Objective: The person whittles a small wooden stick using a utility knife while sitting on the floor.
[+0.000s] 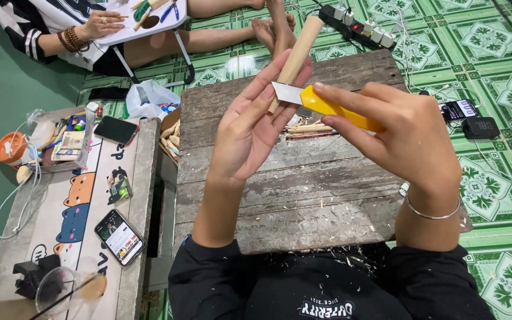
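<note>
My left hand [249,127] holds a pale wooden stick [299,47] upright, its top end reaching past my fingers. My right hand [407,139] grips a yellow-handled utility knife [327,106], and the blade [285,93] lies against the stick just beside my left fingers. Both hands hover over a worn grey wooden board [303,189] strewn with wood shavings. A few carved wooden pieces [312,126] lie on the board beneath my hands.
A low table [60,237] on the left bears two phones [120,237], a small cup and clutter. A plastic bag [146,98] and a box of sticks [170,139] sit beside the board. Another person [96,26] sits opposite at a small white table. A power strip [360,26] lies on the green tiled floor.
</note>
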